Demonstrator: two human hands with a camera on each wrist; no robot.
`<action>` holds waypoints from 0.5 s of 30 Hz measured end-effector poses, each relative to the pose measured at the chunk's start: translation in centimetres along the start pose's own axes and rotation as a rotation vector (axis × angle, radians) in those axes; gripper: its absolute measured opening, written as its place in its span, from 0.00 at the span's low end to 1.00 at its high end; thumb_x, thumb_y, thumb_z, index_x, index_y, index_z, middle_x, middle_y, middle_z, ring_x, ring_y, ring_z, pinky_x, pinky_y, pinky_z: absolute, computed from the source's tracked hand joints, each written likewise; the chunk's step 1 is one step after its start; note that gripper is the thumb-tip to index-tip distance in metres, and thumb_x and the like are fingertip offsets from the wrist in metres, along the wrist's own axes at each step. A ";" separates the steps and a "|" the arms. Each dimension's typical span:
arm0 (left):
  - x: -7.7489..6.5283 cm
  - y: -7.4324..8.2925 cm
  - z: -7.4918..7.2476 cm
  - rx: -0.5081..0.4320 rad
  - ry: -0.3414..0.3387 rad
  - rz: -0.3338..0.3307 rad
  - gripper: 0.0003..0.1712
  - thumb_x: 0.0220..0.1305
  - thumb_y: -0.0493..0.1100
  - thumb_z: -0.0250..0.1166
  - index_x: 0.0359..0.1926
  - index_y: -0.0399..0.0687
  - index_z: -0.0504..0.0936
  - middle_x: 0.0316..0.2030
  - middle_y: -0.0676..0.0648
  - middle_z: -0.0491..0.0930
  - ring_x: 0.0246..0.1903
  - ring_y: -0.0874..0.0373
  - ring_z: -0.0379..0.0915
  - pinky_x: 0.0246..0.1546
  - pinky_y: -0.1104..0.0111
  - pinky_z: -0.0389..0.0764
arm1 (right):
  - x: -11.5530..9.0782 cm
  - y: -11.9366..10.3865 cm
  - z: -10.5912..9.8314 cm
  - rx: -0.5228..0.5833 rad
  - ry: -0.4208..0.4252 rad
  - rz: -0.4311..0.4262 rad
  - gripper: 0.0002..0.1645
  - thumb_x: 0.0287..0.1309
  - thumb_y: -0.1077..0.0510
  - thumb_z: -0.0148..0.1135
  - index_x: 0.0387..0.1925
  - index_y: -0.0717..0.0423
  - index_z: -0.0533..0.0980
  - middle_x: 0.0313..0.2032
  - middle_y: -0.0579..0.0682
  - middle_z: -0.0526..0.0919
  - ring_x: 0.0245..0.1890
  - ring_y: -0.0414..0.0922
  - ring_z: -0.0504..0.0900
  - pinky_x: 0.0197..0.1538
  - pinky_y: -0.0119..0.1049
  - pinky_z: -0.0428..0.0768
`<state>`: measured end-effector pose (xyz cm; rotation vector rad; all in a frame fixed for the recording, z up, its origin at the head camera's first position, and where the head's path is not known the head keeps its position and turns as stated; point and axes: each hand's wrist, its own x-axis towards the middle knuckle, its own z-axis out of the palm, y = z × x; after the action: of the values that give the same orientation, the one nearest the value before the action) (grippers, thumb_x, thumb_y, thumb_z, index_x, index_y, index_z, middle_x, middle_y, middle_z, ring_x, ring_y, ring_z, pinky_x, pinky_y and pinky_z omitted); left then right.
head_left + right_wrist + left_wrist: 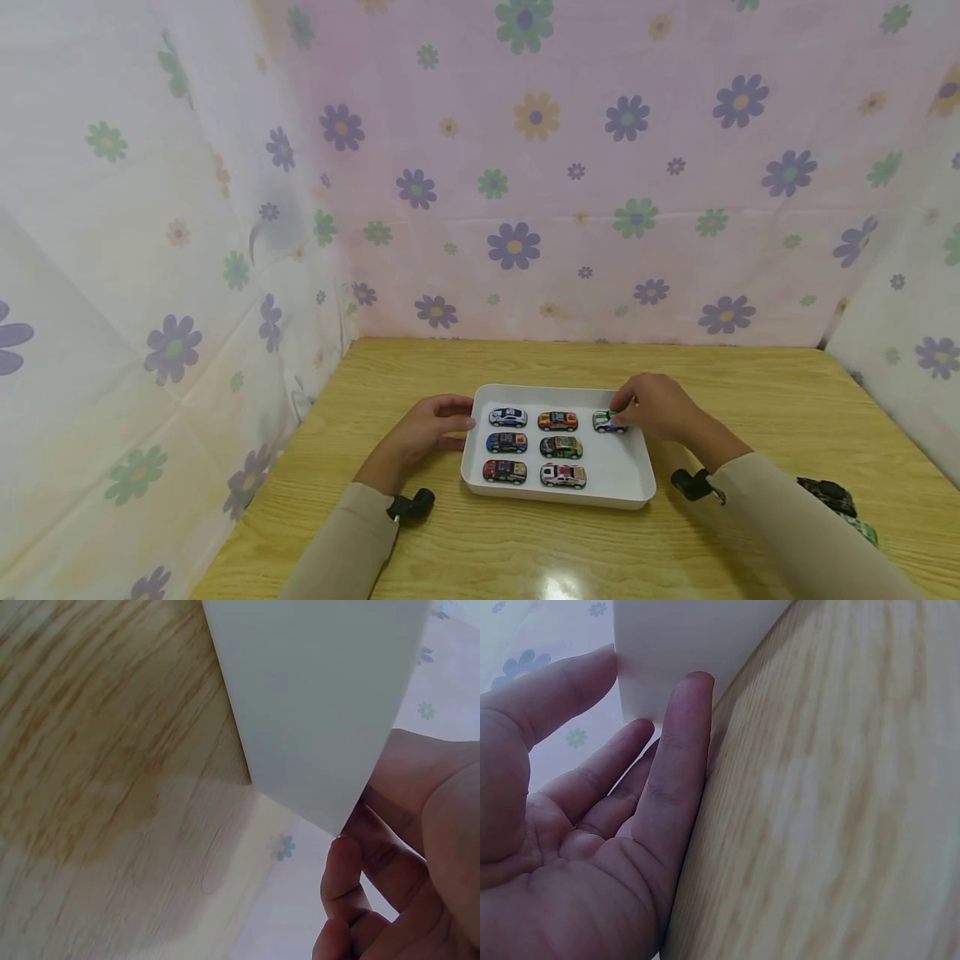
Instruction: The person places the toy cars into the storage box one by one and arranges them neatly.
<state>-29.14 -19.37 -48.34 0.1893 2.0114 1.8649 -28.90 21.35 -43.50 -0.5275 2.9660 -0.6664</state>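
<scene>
A white tray (525, 493) stands on the wooden table, holding several small toy cars in columns, among them a red and yellow car (558, 421) and a red and white car (563, 476). At the tray's far right corner, my right hand (654, 408) pinches a white and green toy car (604, 422); its fingertips partly cover the car. In the right wrist view the tray's outer wall (315, 697) hides that car. My left hand (423, 429) touches the tray's left end, with thumb and fingers extended against the wall (679, 645).
Dark and green objects (828, 497) lie on the table (637, 558) at the right, partly hidden by the right sleeve. Flower-patterned cloth (570, 200) hangs behind the table and along its sides. A black wrist camera (412, 504) sits on each sleeve.
</scene>
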 end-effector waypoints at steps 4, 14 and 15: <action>-0.1 0.1 0.0 0.002 0.009 -0.011 0.27 0.69 0.39 0.69 0.67 0.40 0.76 0.62 0.39 0.79 0.54 0.50 0.82 0.51 0.55 0.89 | 0.1 -0.2 -0.1 -0.009 -0.008 0.010 0.06 0.57 0.53 0.77 0.37 0.45 0.90 0.41 0.44 0.90 0.42 0.44 0.85 0.45 0.47 0.85; -0.1 0.1 0.0 0.007 0.015 -0.001 0.27 0.70 0.39 0.69 0.67 0.40 0.76 0.62 0.38 0.79 0.54 0.50 0.82 0.50 0.56 0.89 | 0.0 -0.4 -0.1 0.015 -0.016 0.051 0.08 0.58 0.51 0.77 0.39 0.45 0.90 0.44 0.46 0.90 0.44 0.46 0.84 0.48 0.48 0.84; -0.1 0.1 0.0 0.008 0.015 0.000 0.27 0.70 0.39 0.69 0.67 0.40 0.76 0.62 0.38 0.79 0.54 0.50 0.82 0.50 0.56 0.89 | 0.0 -0.4 -0.1 0.017 -0.015 0.057 0.08 0.58 0.51 0.77 0.39 0.45 0.90 0.44 0.46 0.90 0.44 0.46 0.84 0.48 0.48 0.84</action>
<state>-29.05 -19.42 -48.20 0.1779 2.0292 1.8632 -28.81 21.07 -43.28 -0.4432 2.9458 -0.6790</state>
